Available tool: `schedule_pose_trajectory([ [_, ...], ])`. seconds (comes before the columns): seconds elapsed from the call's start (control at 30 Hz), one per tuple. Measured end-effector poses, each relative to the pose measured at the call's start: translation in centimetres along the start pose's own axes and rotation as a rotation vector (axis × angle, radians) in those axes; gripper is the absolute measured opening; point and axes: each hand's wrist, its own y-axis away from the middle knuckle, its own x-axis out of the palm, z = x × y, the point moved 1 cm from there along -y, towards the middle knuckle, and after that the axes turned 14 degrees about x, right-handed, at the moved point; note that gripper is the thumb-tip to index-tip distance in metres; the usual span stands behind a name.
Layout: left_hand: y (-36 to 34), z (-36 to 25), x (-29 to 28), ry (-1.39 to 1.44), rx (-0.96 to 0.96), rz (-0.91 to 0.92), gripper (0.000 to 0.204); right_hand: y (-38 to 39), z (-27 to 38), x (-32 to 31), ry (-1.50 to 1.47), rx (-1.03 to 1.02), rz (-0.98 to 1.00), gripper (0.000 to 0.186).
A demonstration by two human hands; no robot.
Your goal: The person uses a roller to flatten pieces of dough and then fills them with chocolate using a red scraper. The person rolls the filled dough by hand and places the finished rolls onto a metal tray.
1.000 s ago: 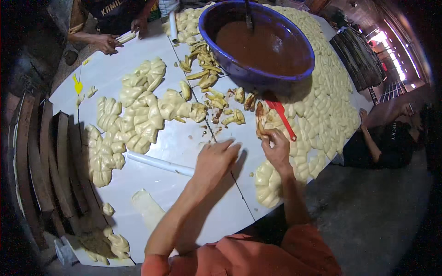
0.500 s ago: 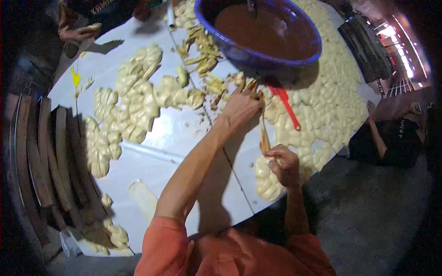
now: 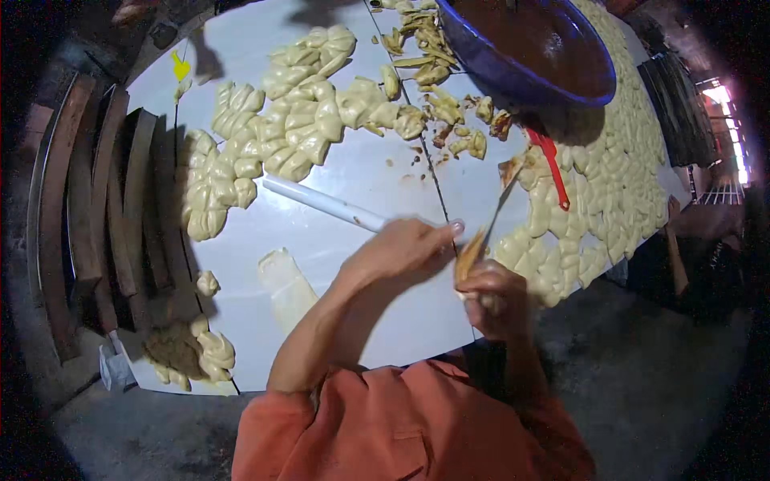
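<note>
My right hand (image 3: 497,297) is closed round a knife (image 3: 499,207). Its narrow blade points up and away over the white table (image 3: 401,317), with a tan, pointed part beside my fingers. Close to its left, my left hand (image 3: 413,247) is over the table near one end of a white tube (image 3: 321,200); its thumb side faces right, and most of its fingers are hidden. Ahead of both hands are pale yellow, peel-like scraps (image 3: 469,143), some with brown stains. Glossy pale yellow pieces (image 3: 561,252) lie close together to the right of the knife.
A blue basin (image 3: 481,60) of brown liquid stands at the back right, with a red-handled tool (image 3: 553,164) below it. More glossy yellow pieces (image 3: 297,120) cover the left-centre. Curved dark boards (image 3: 96,200) stand at the left edge. A yellow tool (image 3: 180,68) lies far left.
My left hand has drawn back from the scraps toward my body, close to the right hand. The knife stays in my right hand. The whole view has shifted.
</note>
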Motion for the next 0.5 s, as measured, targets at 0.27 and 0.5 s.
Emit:
schedule_pose_trajectory([
  [0.27,3.9,3.0,4.3,0.793,0.106,-0.183,0.026,1.7,-2.5,3.0,0.224,0.196,0.05,0.033],
  [0.5,7.9,1.6,1.9,0.512,0.14,-0.379,0.031,-5.9,-7.2,-1.8,0.455,0.439,-0.407,0.04],
])
